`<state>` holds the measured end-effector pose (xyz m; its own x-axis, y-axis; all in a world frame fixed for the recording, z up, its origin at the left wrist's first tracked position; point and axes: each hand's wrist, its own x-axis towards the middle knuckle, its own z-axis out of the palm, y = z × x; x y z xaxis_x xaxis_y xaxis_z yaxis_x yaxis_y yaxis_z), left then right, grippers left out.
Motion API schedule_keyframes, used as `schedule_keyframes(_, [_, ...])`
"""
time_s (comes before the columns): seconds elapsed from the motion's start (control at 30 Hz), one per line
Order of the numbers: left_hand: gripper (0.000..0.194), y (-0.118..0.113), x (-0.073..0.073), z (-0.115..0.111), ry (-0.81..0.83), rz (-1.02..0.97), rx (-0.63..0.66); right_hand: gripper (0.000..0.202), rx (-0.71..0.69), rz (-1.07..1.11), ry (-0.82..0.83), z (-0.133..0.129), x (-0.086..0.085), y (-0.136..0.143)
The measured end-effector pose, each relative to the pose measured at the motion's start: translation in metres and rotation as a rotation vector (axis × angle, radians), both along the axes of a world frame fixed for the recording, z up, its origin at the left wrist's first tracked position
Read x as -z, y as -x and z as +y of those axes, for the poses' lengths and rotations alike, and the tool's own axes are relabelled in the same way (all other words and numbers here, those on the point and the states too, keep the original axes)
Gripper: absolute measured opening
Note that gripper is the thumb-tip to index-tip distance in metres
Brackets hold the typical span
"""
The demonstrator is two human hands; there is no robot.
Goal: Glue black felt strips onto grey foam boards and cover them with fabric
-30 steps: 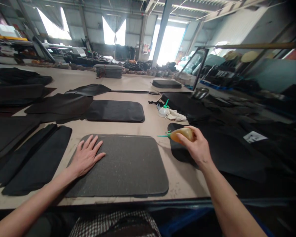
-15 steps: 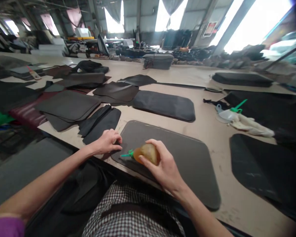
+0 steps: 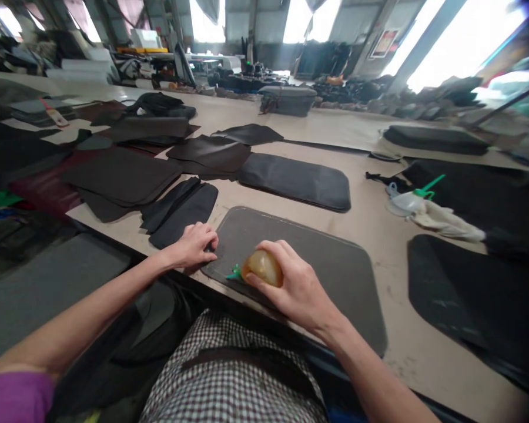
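Observation:
My right hand (image 3: pixel 293 285) is wrapped round an amber squeeze bottle (image 3: pixel 262 267), which lies tilted on its side. Its green nozzle (image 3: pixel 234 273) points left and sits low over the near left part of a dark grey rounded panel (image 3: pixel 317 270). At the left edge of that panel is my left hand (image 3: pixel 196 245), its fingers curled and its thumb against the edge; the fingertips are partly hidden. Just behind the left hand lie black cut strips (image 3: pixel 189 208).
A stack of black rounded panels (image 3: pixel 295 179) lies beyond the grey one. Grey-brown sheets (image 3: pixel 123 176) are piled to the left. On the right are a white bottle with a green nozzle (image 3: pixel 408 202), a pale cloth (image 3: pixel 447 223) and a black panel (image 3: pixel 449 294). The table's front edge runs close to my body.
The right hand and bottle have moved slightly, and the nozzle tip now lies farther right, nearer the panel's front edge. The left hand stays by the panel's left edge. The view has shifted a little.

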<state>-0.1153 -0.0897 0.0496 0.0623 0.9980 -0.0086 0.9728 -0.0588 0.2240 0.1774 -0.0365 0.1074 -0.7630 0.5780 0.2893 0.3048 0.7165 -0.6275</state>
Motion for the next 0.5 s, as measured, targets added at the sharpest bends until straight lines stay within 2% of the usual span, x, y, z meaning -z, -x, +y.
schedule_keyframes(0.2, [0.024, 0.004, 0.002, 0.004, 0.006, -0.012, 0.000, 0.032, 0.063, -0.075, 0.012, 0.005, -0.015, -0.061])
schedule_keyframes(0.5, [0.033, 0.018, 0.015, 0.009, 0.033, 0.037, -0.001, 0.041, 0.317, -0.128, 0.049, -0.002, -0.013, -0.168])
